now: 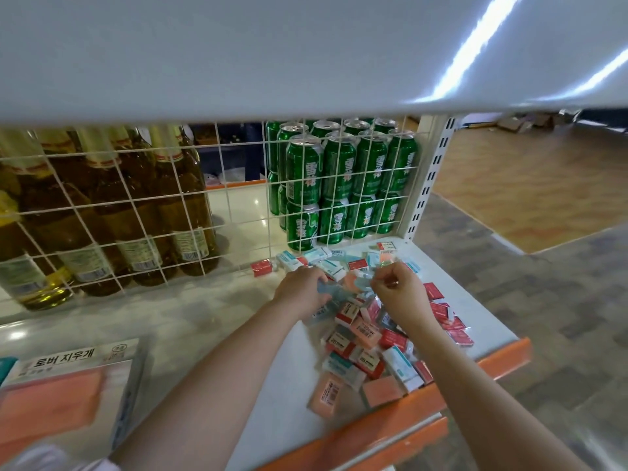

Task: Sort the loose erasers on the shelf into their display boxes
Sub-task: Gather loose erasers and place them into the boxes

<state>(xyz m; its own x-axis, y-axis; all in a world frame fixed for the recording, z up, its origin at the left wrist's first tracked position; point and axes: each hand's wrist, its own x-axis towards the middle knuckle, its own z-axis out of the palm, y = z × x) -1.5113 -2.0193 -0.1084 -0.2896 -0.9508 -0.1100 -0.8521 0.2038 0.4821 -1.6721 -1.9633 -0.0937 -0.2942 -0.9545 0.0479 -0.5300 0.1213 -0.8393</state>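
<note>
A pile of loose erasers (370, 348) in red, teal and peach wrappers covers the right end of the white shelf (210, 321). My left hand (300, 288) curls round several teal-wrapped erasers (334, 294) at the pile's back edge. My right hand (397, 287) pinches a small pale eraser (385, 265) just above the pile. A display box (68, 392) with Korean lettering, holding peach erasers, stands at the shelf's front left. One red eraser (262, 268) lies apart by the wire grid.
A white wire grid (217, 205) backs the shelf; behind it stand amber glass bottles (112, 212) and stacked green cans (339, 185). An upper shelf (272, 52) overhangs. The shelf's orange front edge (441, 399) runs at the right, with tiled floor (543, 300) beyond.
</note>
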